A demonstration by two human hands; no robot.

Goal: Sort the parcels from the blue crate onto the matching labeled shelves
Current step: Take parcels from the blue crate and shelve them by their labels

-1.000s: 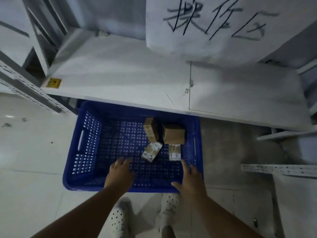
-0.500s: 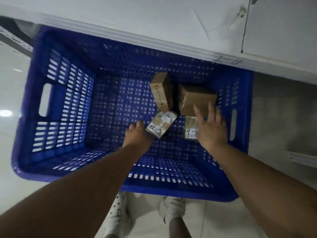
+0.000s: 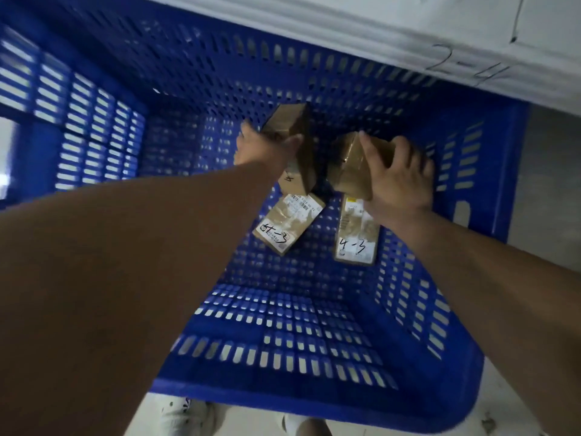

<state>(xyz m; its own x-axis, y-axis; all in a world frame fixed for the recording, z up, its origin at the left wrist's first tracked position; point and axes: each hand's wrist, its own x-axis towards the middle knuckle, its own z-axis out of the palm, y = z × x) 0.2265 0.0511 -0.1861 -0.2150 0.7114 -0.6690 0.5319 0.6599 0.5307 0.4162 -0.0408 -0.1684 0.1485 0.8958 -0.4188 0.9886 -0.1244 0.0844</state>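
Blue crate (image 3: pixel 94 130): set on the floor, its far side tucked under the edge of a white shelf (image 3: pixel 361 23); walls and bottom are slotted.
Left hand (image 3: pixel 265 147): reached deep into the crate; fingers and thumb are curled round a tall parcel (image 3: pixel 292 121).
Tall parcel: brown card, taped, stood on end at the far middle of the crate bottom; handwriting is seen low on its near face but is too dim to be read.
Right hand (image 3: pixel 401 177): clamped over a squat parcel (image 3: pixel 349 174), thumb laid across its left face, fingers wrapped over the right side.
Squat parcel: just right of the tall one and tipped; it is possibly lifted off the bottom, though this cannot be settled in the dim light.
Left flat parcel (image 3: pixel 287 226): laid flat by the tall parcel's foot, marked "4-3".
Right flat parcel (image 3: pixel 356 239): laid flat beneath the right wrist, also marked "4-3"; its far end is covered by the squat parcel.
Shelf marking: "2-4" is handwritten on the shelf edge, far right.
White shoes (image 3: pixel 185 415): glimpsed past the crate's near wall.
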